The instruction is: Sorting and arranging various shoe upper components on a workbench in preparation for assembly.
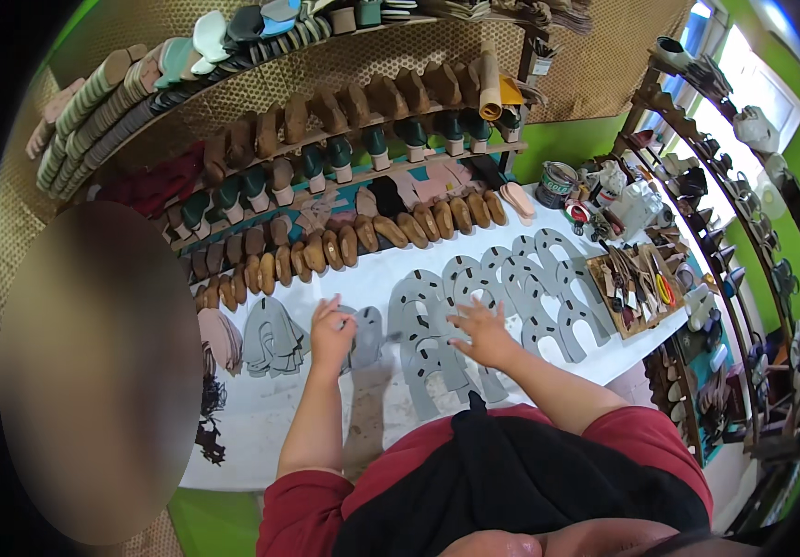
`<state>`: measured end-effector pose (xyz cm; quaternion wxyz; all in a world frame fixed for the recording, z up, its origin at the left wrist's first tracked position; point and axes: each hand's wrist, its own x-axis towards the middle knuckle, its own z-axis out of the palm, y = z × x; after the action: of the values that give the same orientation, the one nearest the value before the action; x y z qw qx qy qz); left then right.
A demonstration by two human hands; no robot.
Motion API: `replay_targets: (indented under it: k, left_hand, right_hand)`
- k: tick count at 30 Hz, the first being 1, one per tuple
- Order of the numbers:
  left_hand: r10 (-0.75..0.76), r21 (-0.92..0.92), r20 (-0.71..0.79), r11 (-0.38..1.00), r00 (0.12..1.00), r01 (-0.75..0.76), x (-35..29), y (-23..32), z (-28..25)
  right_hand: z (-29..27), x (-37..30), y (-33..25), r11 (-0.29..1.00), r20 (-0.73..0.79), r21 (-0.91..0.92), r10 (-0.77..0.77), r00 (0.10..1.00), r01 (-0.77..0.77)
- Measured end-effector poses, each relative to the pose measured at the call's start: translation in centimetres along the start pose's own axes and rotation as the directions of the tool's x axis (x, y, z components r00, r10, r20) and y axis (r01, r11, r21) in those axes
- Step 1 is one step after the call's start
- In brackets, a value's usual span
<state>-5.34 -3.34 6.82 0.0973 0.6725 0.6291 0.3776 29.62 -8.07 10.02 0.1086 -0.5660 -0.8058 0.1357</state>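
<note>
My left hand (330,332) hovers over the white table, thumb and forefinger pinched together and the other fingers raised; whatever is in the pinch is too small to make out. Beneath and beside it lie grey rounded pieces (367,336) with small dark marks at the top. To its left sits a stack of grey U-shaped shoe upper pieces (271,336). My right hand (482,332) is spread, palm down, above several overlapping grey U-shaped pieces (430,357), each with a small black patch at its curve. I cannot tell if it touches them.
Brown shoe lasts (348,245) line the table's back edge, with racks of lasts behind. Pink pieces (221,340) and black strips (212,427) lie at the left. A tool-filled tray (637,288), a can (558,183) and shoe shelves (725,232) stand right. A blurred patch covers the left.
</note>
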Motion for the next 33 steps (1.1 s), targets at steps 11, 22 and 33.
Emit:
replay_targets:
  k: [11, 22, 33]
  left_hand:
    - [-0.036, -0.652, 0.353, 0.707, 0.935, 0.274, -5.0, 13.6, -1.4]
    - [-0.005, -0.469, 0.761, 0.687, 0.649, 0.555, -5.4, 18.3, 0.5]
    - [-0.049, -0.442, 0.466, 0.852, 0.884, 0.28, -7.2, 28.6, 6.2]
  right_hand:
    - [-4.2, -2.6, -5.2, 0.926, -0.241, 0.305, -0.152, 0.959, 0.223]
    - [-7.9, -5.7, 0.5, 0.839, -0.373, 0.168, -0.432, 0.821, 0.517]
    - [-10.5, -7.2, 9.6, 0.75, -0.519, 0.146, -0.497, 0.695, 0.646]
